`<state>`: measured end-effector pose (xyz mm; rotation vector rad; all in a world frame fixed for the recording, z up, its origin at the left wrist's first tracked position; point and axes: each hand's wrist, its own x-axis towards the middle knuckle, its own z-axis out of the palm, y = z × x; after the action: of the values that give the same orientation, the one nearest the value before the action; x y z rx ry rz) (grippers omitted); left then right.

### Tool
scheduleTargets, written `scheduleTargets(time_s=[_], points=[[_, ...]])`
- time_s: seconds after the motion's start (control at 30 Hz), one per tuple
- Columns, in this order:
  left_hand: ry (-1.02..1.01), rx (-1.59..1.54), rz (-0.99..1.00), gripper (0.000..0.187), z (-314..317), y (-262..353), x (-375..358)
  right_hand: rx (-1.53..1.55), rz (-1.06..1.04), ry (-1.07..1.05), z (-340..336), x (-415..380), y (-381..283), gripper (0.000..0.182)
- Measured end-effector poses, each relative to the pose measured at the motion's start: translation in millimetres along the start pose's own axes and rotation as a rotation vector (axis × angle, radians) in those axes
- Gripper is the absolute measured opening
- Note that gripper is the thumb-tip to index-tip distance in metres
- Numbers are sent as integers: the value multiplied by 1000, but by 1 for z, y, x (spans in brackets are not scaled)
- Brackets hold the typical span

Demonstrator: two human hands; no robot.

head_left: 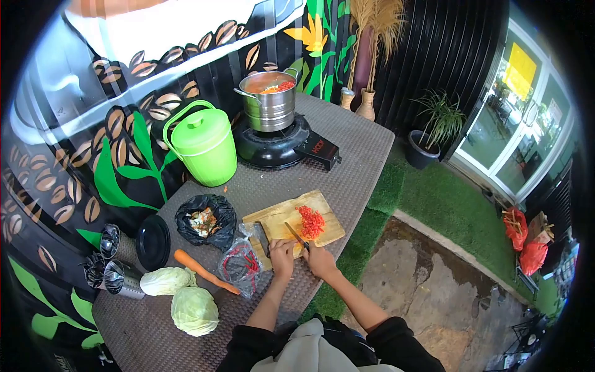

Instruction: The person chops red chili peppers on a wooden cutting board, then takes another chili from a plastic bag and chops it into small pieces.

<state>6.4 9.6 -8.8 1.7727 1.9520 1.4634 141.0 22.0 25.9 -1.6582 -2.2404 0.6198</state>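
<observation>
On a wooden cutting board point(331, 227) lies a heap of finely chopped red pieces point(310, 224), too small to name surely. My right hand point(320, 260) is closed around the handle of a knife point(295, 233), whose blade points away from me, just left of the red heap. Close by on its left, my left hand point(283, 256) rests at the board's near edge with its fingers drawn together. Small orange bits show between the two hands. Whatever the left fingers hold, if anything, is hidden. A clear plastic bag with red chilies point(240, 263) touches the board's left side.
A black bag with scraps point(204, 222), a carrot point(204, 271), a cabbage point(194, 311) and a pale leafy head point(162, 281) lie left. Behind stand a green lidded bucket point(204, 149) and a steel pot point(269, 105) of food on a black stove point(266, 149). Metal cutlery holders point(124, 279) stand far left.
</observation>
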Motion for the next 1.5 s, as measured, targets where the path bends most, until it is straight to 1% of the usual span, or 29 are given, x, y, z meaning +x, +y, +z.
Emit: scheduleTargets(time_s=[0.03, 0.1, 0.13, 0.23, 0.37, 0.43, 0.47, 0.6, 0.67, 0.77, 0.9, 1.1, 1.2, 1.3, 1.37, 1.4, 1.5], points=[[2, 2, 10, 13, 0, 0, 1, 0, 0, 2, 3, -2, -2, 33], [7, -14, -2, 12, 0, -1, 1, 1, 101, -11, 13, -6, -10, 34], [11, -31, -13, 12, 0, 1, 1, -14, 115, -38, 15, -4, -13, 34], [3, -100, -63, 9, -3, 4, 1, 12, 68, -18, 13, 12, -11, 32], [25, -132, -79, 9, -4, 6, 1, -17, 14, -11, 6, 8, -6, 31], [47, -40, 37, 11, -3, 5, 0, 13, 90, 2, 13, -6, -8, 31], [47, -42, 35, 11, -3, 6, 0, 10, 77, 39, 18, -9, -9, 31], [22, -62, 12, 14, -4, 2, -3, 48, 74, 54, 14, 3, -9, 32], [18, -80, 11, 14, -3, 1, -1, 49, 68, 8, 5, 7, -8, 33], [27, -55, 29, 14, -4, 1, -1, 76, 120, -7, 8, -3, -12, 35], [13, -32, 44, 13, -2, -1, 0, 30, 122, 2, 16, -2, -14, 35], [27, -69, 24, 11, -6, 2, -1, 23, 58, -35, 3, 6, -14, 34], [25, -91, 20, 11, -2, -2, -1, 14, 107, 13, 11, -2, -17, 35], [29, -90, 22, 11, -3, -1, -1, 47, 154, -55, 9, 1, -17, 36], [27, -87, 30, 12, -3, -1, -2, 58, 57, -27, 5, 7, -7, 35], [32, -90, 24, 11, -3, -1, -2, 56, 42, -42, 4, 8, -4, 34], [28, -105, 1, 10, -2, -5, -2, 34, 91, -29, 1, -4, -17, 34]])
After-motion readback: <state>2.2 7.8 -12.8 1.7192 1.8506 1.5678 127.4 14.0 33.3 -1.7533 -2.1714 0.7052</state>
